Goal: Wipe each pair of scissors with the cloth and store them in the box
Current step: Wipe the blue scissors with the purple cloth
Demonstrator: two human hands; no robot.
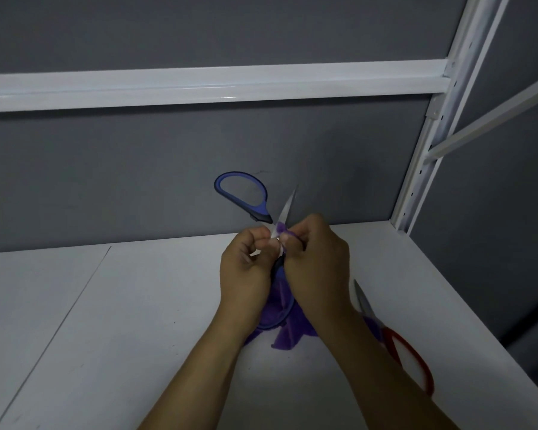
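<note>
At the bottom of the frame, two bare forearms reach up from the lower edge over a white table [137, 305]. Lower right, a pair of red scissors [389, 336] lies on the table, its blade pointing toward the top of the frame and its handles partly hidden under the right forearm. Centre frame, a purple cloth [288, 333] hangs down between the wrists, its lower folds near the table; contact with the surface cannot be confirmed. Above it, the left hand [246, 265] has its fingers curled and grips the blue scissors [263, 206] near the pivot. The right hand [317, 252] touches the left and pinches a fold of the cloth against a blade just above the pivot. The blue scissors are held off the table and spread open: one handle loop rises to the upper left of the hands, one blade points up beside it, and the second loop shows below, against the cloth. Behind stands a grey wall [168, 166], crossed by a white rail [199, 88] that meets a white upright post [432, 135] at upper right.
</note>
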